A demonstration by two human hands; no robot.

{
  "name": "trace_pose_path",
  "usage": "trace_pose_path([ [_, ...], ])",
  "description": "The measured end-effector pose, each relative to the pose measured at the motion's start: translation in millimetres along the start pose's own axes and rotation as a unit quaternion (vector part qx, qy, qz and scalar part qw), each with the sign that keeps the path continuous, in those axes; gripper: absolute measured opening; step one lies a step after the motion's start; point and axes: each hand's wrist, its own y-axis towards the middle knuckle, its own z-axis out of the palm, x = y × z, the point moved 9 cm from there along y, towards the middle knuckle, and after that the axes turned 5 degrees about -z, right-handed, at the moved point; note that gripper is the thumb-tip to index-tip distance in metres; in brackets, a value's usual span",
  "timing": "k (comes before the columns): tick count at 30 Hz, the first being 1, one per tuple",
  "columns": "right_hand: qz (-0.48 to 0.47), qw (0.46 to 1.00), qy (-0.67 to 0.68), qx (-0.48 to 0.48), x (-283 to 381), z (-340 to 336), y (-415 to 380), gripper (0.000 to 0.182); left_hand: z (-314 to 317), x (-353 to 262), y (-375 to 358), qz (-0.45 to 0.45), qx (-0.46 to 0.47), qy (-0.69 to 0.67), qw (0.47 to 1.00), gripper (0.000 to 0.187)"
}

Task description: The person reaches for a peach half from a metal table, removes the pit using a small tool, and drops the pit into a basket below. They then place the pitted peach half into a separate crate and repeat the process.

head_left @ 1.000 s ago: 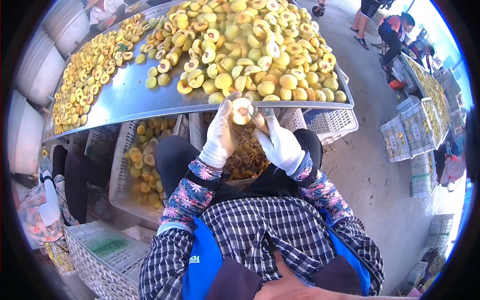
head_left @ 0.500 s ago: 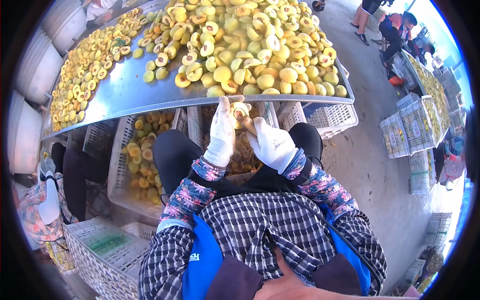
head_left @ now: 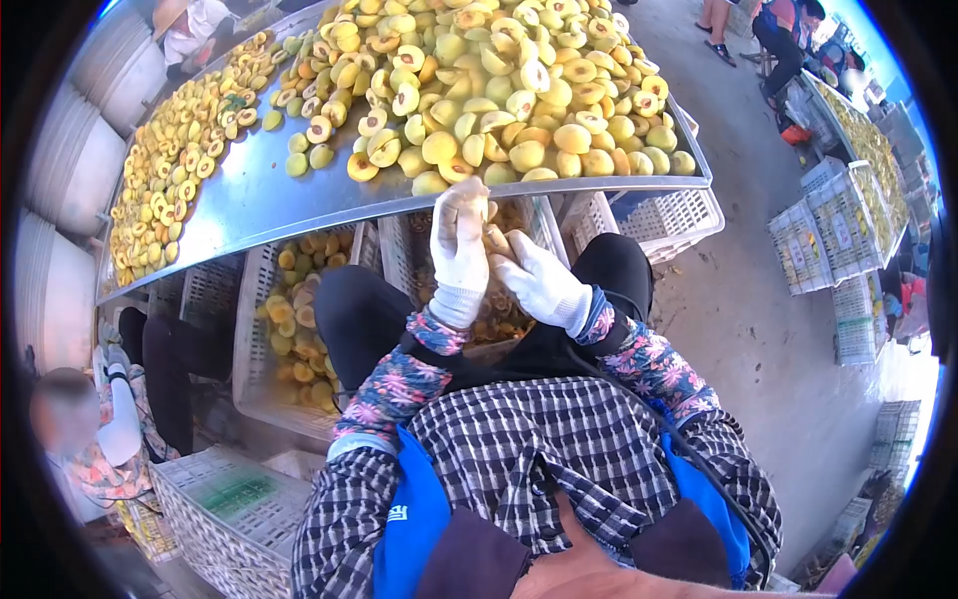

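My left hand (head_left: 460, 245), in a white glove, is closed at the front edge of the metal table (head_left: 225, 205); its fingers hide most of what it holds. Close against it on the right, my right hand (head_left: 544, 283), also gloved, grips a small brown wooden-looking handle (head_left: 495, 240). The handle's far end meets my left fingers. Behind my hands, halved yellow-green fruits (head_left: 479, 90) are heaped on the table. Beneath my hands, a white crate (head_left: 399, 255) stands between my knees with brownish pieces in it.
A crate of fruit halves (head_left: 299, 319) stands left of my legs. More white crates (head_left: 649, 222) are under the table's right end. A co-worker (head_left: 110, 429) sits at the left, another person (head_left: 190, 30) is beyond the table, and others (head_left: 783, 40) are at the far right.
My left fingers have folded over the fruit half that showed between my hands. My right hand has moved in closer beside them. The view has shifted slightly.
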Motion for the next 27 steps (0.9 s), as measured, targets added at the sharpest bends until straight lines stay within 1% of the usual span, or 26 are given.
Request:
trace_pose_path([
  [1,-0.040,0.998,-0.050,0.011,3.6,1.5,-0.5,0.027,-7.4,7.4,2.1,-0.072,-0.040,-0.033,0.996,0.046],
  [2,-0.078,0.992,-0.100,0.021,6.0,3.5,-3.0,0.029,-8.8,1.7,5.1,-0.077,-0.034,-0.027,0.996,0.046],
  [3,-0.133,0.981,-0.139,0.019,11.6,1.2,-4.6,0.030,-7.7,10.2,6.4,-0.161,-0.006,-0.029,0.986,0.046],
  [4,-0.120,0.980,-0.155,0.042,18.2,-0.6,-6.7,0.032,-7.4,22.2,5.3,-0.246,0.021,-0.033,0.969,0.047],
  [5,-0.131,0.976,-0.166,0.044,8.4,-0.1,-4.2,0.032,-9.9,38.7,6.2,-0.301,0.045,-0.036,0.952,0.051],
  [6,-0.143,0.972,-0.178,0.046,0.0,2.2,-3.4,0.032,-13.0,34.4,6.6,-0.305,0.048,-0.033,0.950,0.051],
  [7,-0.141,0.973,-0.175,0.043,5.0,0.8,-5.5,0.032,-7.5,29.3,4.7,-0.334,0.088,-0.010,0.938,0.052],
  [8,-0.011,0.994,0.038,0.099,-7.5,7.3,-6.9,0.030,0.2,23.6,2.3,-0.360,0.126,0.012,0.924,0.053],
  [9,0.119,0.949,0.250,0.150,-17.0,22.7,-14.8,0.028,4.5,11.5,2.8,-0.342,0.115,0.014,0.932,0.053],
  [10,0.119,0.948,0.252,0.150,-17.2,24.4,-16.2,0.028,6.4,10.0,2.3,-0.344,0.115,0.015,0.932,0.053],
  [11,0.146,0.910,0.354,0.159,-16.4,31.7,-20.3,0.026,5.5,10.8,1.0,-0.359,0.099,-0.001,0.928,0.054],
  [12,0.170,0.860,0.452,0.165,-14.1,38.5,-24.3,0.025,4.7,12.6,-0.1,-0.373,0.083,-0.018,0.924,0.054],
  [13,0.174,0.846,0.480,0.153,-16.9,42.6,-24.0,0.024,4.6,15.5,0.3,-0.373,0.083,-0.017,0.924,0.054],
  [14,0.174,0.846,0.481,0.152,-18.0,42.2,-23.6,0.024,0.6,21.8,-0.6,-0.381,0.059,-0.033,0.922,0.053],
  [15,0.180,0.824,0.510,0.170,-16.5,45.2,-25.5,0.025,-1.9,26.0,-2.2,-0.389,0.036,-0.049,0.919,0.052],
  [16,0.185,0.801,0.538,0.187,-14.8,48.3,-27.2,0.027,0.1,28.0,-3.1,-0.390,0.036,-0.048,0.919,0.052],
  [17,0.185,0.800,0.539,0.186,-18.0,49.8,-26.7,0.027,-0.1,30.4,-4.6,-0.395,0.009,-0.084,0.915,0.049],
  [18,0.181,0.787,0.557,0.194,-19.4,53.4,-26.5,0.028,-1.1,32.6,-6.7,-0.400,-0.020,-0.119,0.908,0.046],
  [19,0.176,0.773,0.574,0.203,-18.6,54.9,-25.9,0.030,0.9,33.5,-6.6,-0.400,-0.021,-0.119,0.908,0.046],
  [21,0.184,0.770,0.576,0.202,-19.8,55.4,-27.6,0.033,-2.2,35.6,-8.3,-0.405,-0.070,-0.165,0.896,0.045],
  [22,0.191,0.767,0.579,0.200,-20.8,55.5,-28.3,0.035,-2.9,34.3,-7.7,-0.404,-0.071,-0.165,0.897,0.045],
  [23,0.191,0.767,0.579,0.201,-19.6,55.5,-29.3,0.035,-2.0,29.6,-5.0,-0.387,-0.044,-0.123,0.913,0.042],
  [24,0.197,0.752,0.593,0.207,-16.0,56.3,-31.5,0.036,-1.0,25.5,-3.0,-0.370,-0.017,-0.079,0.925,0.039],
  [25,0.202,0.738,0.607,0.214,-12.4,56.5,-32.8,0.037,-1.2,23.5,1.8,-0.339,0.040,-0.039,0.939,0.031],
  [26,0.201,0.738,0.607,0.216,-10.9,56.0,-33.1,0.037,-6.3,24.8,3.4,-0.338,0.038,-0.039,0.939,0.031],
  [27,0.206,0.746,0.592,0.225,-10.5,57.1,-35.0,0.037,-5.6,15.4,8.3,-0.304,0.066,0.045,0.949,0.027],
])
